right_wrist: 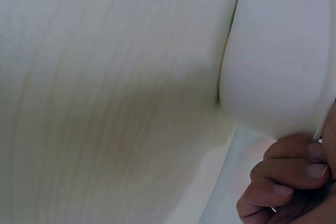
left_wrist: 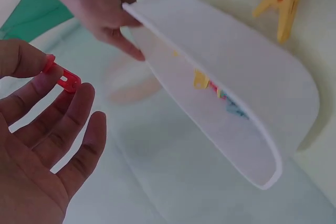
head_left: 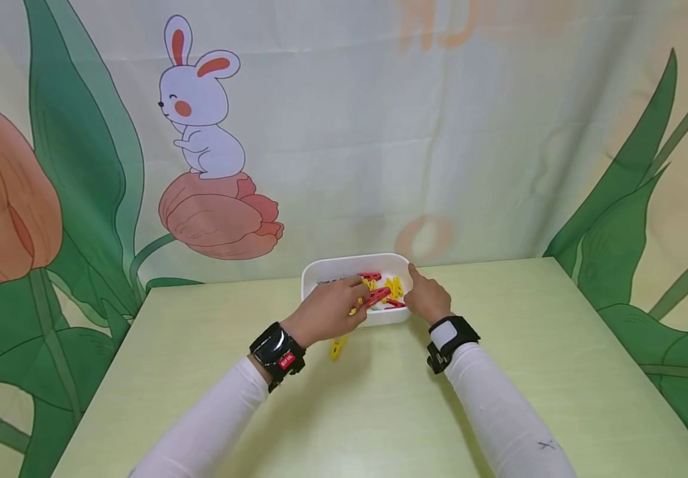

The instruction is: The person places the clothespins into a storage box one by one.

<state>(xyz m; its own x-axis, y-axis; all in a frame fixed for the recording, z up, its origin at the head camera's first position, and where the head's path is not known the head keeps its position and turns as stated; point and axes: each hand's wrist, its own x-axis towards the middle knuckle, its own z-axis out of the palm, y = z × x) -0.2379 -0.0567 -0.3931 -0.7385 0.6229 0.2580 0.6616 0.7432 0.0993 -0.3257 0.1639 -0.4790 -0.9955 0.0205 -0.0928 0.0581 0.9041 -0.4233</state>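
Note:
A white plastic tub (head_left: 326, 267) holds several red, yellow and blue-green clothespins. Over its near side, my left hand (head_left: 335, 310) pinches a red clothespin (left_wrist: 69, 81) between thumb and fingers, the other fingers spread. My right hand (head_left: 430, 300) grips the tub's right end at the rim; in the right wrist view its fingers (right_wrist: 273, 190) curl against the wall. Inside the tub, yellow clothespins (head_left: 394, 288) lie toward the right, and a blue-green one (left_wrist: 237, 109) shows in the left wrist view. My left hand hides part of the contents from the head view.
One yellow clothespin (head_left: 338, 347) lies on the pale wooden table (head_left: 392, 411), just in front of the tub and under my left wrist. Behind the table's far edge hangs a printed curtain (head_left: 344, 146) with a rabbit and flowers.

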